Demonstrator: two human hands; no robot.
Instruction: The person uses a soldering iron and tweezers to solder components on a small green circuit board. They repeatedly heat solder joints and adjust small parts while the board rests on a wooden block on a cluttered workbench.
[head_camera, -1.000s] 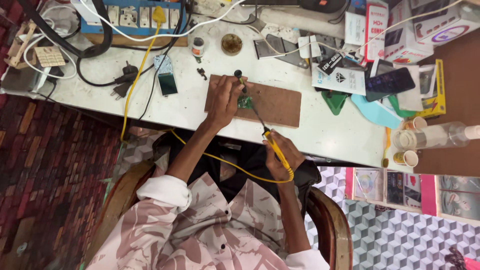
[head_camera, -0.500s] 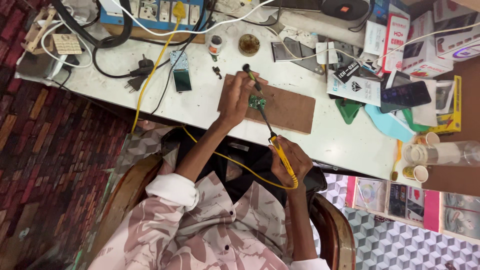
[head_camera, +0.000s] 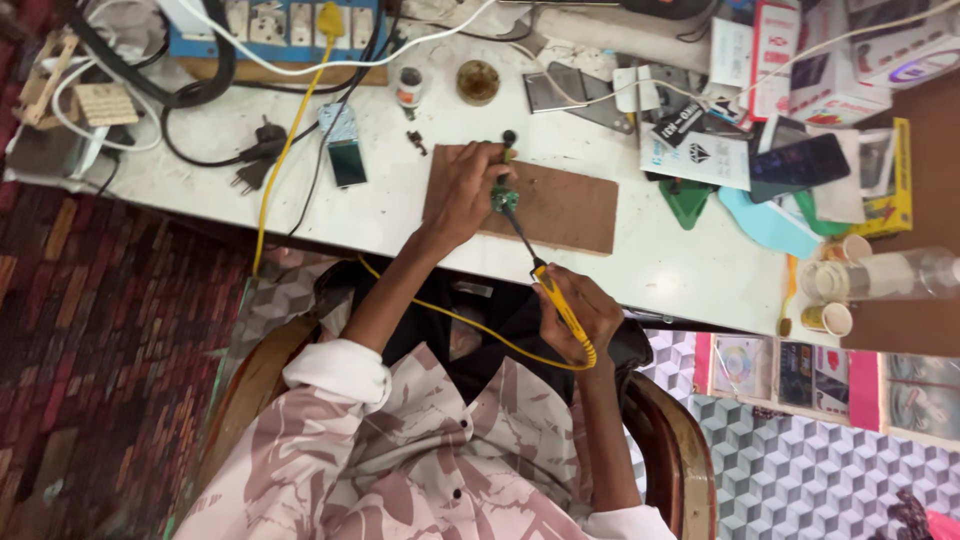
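My left hand (head_camera: 462, 190) is pinching a small green board (head_camera: 503, 200), hiding part of it; my right hand (head_camera: 585, 315) is gripping the yellow soldering iron (head_camera: 548, 290), with plugs (head_camera: 258, 155) and cups (head_camera: 835, 300) lying around.

Left hand (head_camera: 462, 188) pins a small green circuit board (head_camera: 503, 200) on a brown wooden board (head_camera: 570, 210), which lies on the white worktable (head_camera: 640, 275). Right hand (head_camera: 585, 315) grips a yellow-handled soldering iron (head_camera: 560, 305), tip on the circuit board. Yellow cord (head_camera: 290, 140) runs to a blue power strip (head_camera: 290, 25).

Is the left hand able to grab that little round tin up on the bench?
Probably yes. The left hand is pressing on the small green board, and the round tin lies just beyond it with only bare bench between.
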